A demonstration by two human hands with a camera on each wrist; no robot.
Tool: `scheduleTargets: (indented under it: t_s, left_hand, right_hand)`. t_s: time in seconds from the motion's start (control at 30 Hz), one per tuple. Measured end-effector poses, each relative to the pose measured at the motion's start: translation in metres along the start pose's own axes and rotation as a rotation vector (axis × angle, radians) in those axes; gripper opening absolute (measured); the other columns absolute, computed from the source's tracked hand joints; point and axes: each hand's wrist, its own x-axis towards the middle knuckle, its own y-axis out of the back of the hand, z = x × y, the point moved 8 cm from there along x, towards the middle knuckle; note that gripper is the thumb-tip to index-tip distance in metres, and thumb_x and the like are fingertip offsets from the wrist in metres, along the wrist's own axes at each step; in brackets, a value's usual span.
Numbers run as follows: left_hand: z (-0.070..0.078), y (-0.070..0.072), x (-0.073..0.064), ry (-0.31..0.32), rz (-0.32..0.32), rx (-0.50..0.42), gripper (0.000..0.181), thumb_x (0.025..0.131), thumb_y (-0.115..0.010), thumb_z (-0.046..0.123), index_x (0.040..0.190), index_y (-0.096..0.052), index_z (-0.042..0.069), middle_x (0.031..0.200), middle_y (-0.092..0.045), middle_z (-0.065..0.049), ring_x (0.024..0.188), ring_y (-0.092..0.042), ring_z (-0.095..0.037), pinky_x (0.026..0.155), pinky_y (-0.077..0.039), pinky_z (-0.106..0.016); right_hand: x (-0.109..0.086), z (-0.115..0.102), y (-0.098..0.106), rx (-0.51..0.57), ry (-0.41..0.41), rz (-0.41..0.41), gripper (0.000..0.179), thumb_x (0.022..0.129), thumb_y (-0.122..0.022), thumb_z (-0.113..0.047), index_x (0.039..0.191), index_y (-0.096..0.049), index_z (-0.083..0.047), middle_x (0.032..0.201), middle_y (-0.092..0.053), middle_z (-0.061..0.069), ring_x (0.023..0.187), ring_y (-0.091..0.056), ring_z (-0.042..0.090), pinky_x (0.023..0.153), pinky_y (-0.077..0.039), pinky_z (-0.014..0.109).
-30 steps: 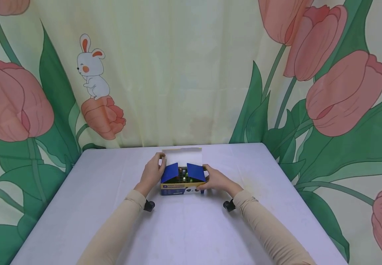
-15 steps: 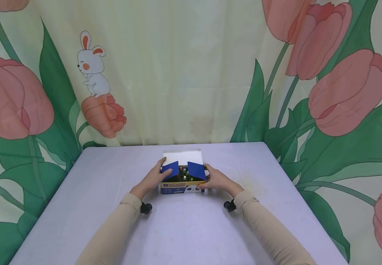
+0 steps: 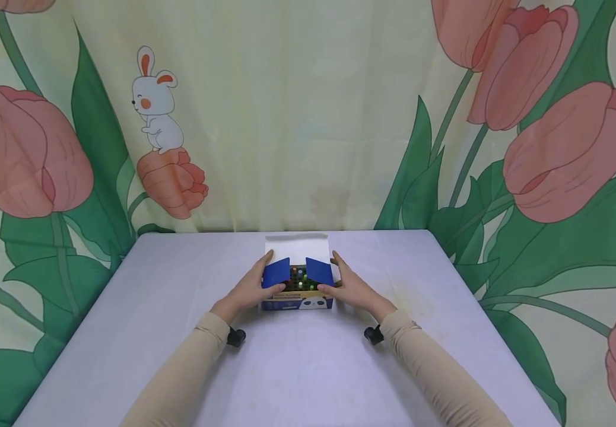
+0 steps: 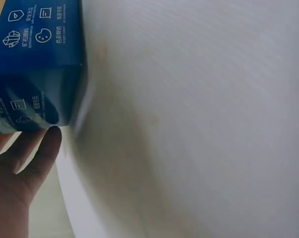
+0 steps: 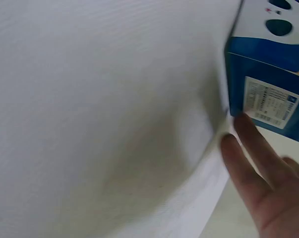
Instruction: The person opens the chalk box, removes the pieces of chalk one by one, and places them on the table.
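Note:
A blue-and-yellow cardboard box (image 3: 289, 304) with a panda face on its front stands on the table. Its white lid (image 3: 297, 249) is raised at the back, and two blue side flaps (image 3: 320, 271) lean inward over the opening. Between the flaps show several small upright things (image 3: 300, 277) with coloured tops, too small to identify. My left hand (image 3: 249, 289) lies along the box's left side, fingers extended and thumb at the front left edge. On the right side, my right hand (image 3: 358, 289) has its fingers spread and its thumb near the front right edge.
A white cloth covers the table (image 3: 297, 367), with its far edge just behind the box. Beyond it hangs a curtain (image 3: 286, 118) printed with tulips and a rabbit. A small black wrist camera (image 3: 236, 337) sits below each hand.
My left hand has come down from the lid's left edge to the box's left side, thumb at the front. My right hand's fingers have spread. The raised lid leans slightly differently.

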Motion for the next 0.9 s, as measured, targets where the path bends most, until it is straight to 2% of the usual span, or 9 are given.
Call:
scheduleTargets:
  t_s: [0.1, 0.2, 0.33, 0.47, 0.57, 0.63, 0.7, 0.77, 0.9]
  left_hand:
    - [0.0, 0.008, -0.005, -0.038, 0.054, 0.004, 0.096, 0.097, -0.067, 0.054, 0.168, -0.013, 0.021, 0.169, -0.025, -0.016, 0.142, -0.048, -0.041, 0.111, -0.043, -0.058]
    - [0.001, 0.019, -0.01, -0.087, 0.135, 0.024, 0.087, 0.101, -0.065, 0.048, 0.167, -0.016, 0.021, 0.166, -0.03, -0.012, 0.133, -0.055, -0.037, 0.104, -0.049, -0.055]
    - [0.003, 0.035, -0.02, -0.175, 0.266, 0.064, 0.084, 0.1, -0.066, 0.034, 0.165, -0.016, 0.017, 0.163, -0.031, -0.012, 0.131, -0.053, -0.037, 0.101, -0.051, -0.054]
    - [0.01, 0.05, -0.031, -0.289, 0.415, 0.124, 0.084, 0.093, -0.07, 0.022, 0.162, -0.023, 0.01, 0.158, -0.036, -0.019, 0.137, -0.046, -0.042, 0.107, -0.045, -0.057]
    - [0.015, 0.057, -0.038, -0.365, 0.507, 0.209, 0.08, 0.087, -0.073, 0.02, 0.155, -0.035, 0.005, 0.153, -0.041, -0.02, 0.137, -0.045, -0.042, 0.11, -0.04, -0.059]
    - [0.018, 0.059, -0.042, -0.407, 0.552, 0.264, 0.071, 0.084, -0.076, 0.021, 0.147, -0.047, 0.004, 0.149, -0.046, -0.02, 0.134, -0.046, -0.042, 0.107, -0.039, -0.061]
    - [0.021, 0.06, -0.046, -0.436, 0.581, 0.314, 0.057, 0.082, -0.079, 0.023, 0.133, -0.059, 0.007, 0.144, -0.051, -0.018, 0.13, -0.048, -0.042, 0.104, -0.038, -0.062]
    - [0.023, 0.06, -0.049, -0.464, 0.604, 0.358, 0.041, 0.081, -0.081, 0.022, 0.118, -0.068, 0.009, 0.139, -0.056, -0.018, 0.128, -0.05, -0.042, 0.102, -0.037, -0.063]
    - [0.024, 0.057, -0.052, -0.49, 0.601, 0.461, 0.018, 0.082, -0.08, 0.022, 0.097, -0.074, 0.013, 0.131, -0.062, -0.015, 0.126, -0.054, -0.037, 0.103, -0.036, -0.063]
  right_hand:
    - [-0.003, -0.005, 0.007, -0.028, 0.053, 0.059, 0.111, 0.095, -0.065, -0.064, 0.167, 0.009, -0.026, 0.172, -0.019, 0.013, 0.121, -0.066, 0.035, 0.104, -0.051, 0.053]
    - [-0.008, -0.009, 0.015, -0.054, 0.1, 0.13, 0.104, 0.099, -0.064, -0.056, 0.166, 0.012, -0.033, 0.172, -0.015, 0.014, 0.127, -0.063, 0.036, 0.102, -0.052, 0.055]
    - [-0.015, -0.012, 0.026, -0.043, 0.148, 0.216, 0.105, 0.098, -0.069, -0.038, 0.166, 0.011, -0.036, 0.171, -0.013, 0.014, 0.133, -0.058, 0.04, 0.1, -0.052, 0.056]
    - [-0.023, -0.014, 0.038, -0.056, 0.199, 0.315, 0.113, 0.091, -0.076, -0.027, 0.166, 0.008, -0.036, 0.171, -0.012, 0.013, 0.138, -0.049, 0.046, 0.101, -0.05, 0.061]
    - [-0.03, -0.02, 0.046, -0.121, 0.283, 0.422, 0.114, 0.085, -0.082, -0.026, 0.168, -0.003, -0.028, 0.171, -0.014, 0.013, 0.144, -0.041, 0.047, 0.107, -0.04, 0.068]
    - [-0.036, -0.024, 0.048, -0.204, 0.352, 0.494, 0.108, 0.081, -0.085, -0.028, 0.166, -0.019, -0.021, 0.17, -0.019, 0.012, 0.148, -0.035, 0.046, 0.111, -0.032, 0.07]
    - [-0.041, -0.029, 0.049, -0.307, 0.415, 0.556, 0.091, 0.079, -0.088, -0.031, 0.156, -0.042, -0.016, 0.166, -0.03, 0.01, 0.15, -0.031, 0.043, 0.114, -0.025, 0.07]
    - [-0.045, -0.034, 0.048, -0.407, 0.468, 0.599, 0.066, 0.078, -0.089, -0.033, 0.135, -0.061, -0.015, 0.157, -0.044, 0.009, 0.151, -0.031, 0.039, 0.116, -0.021, 0.067]
    - [-0.049, -0.04, 0.043, -0.534, 0.515, 0.632, 0.029, 0.08, -0.088, -0.033, 0.096, -0.07, -0.018, 0.127, -0.065, 0.006, 0.14, -0.045, 0.034, 0.118, -0.022, 0.063]
